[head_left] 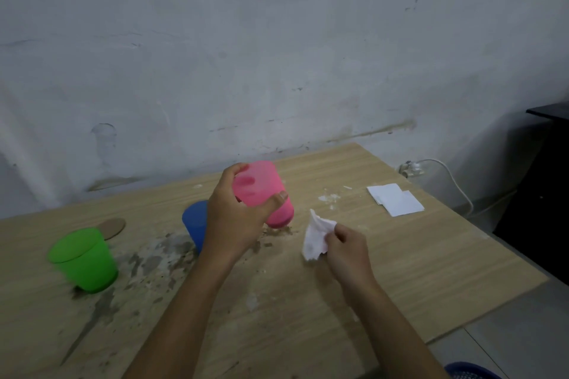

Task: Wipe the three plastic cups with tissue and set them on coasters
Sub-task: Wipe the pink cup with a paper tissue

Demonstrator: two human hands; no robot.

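Above the bench (338, 301), my left hand (237, 218) grips the tilted pink cup (264, 194); at three o'clock, my right hand (348, 252) pinches tissue (317, 238), apparently crumpled.

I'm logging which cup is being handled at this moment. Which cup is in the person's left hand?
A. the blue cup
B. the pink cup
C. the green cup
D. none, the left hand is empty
B: the left hand has its grip around the pink cup, lifted and tilted, while the green cup and blue cup stand on the table.
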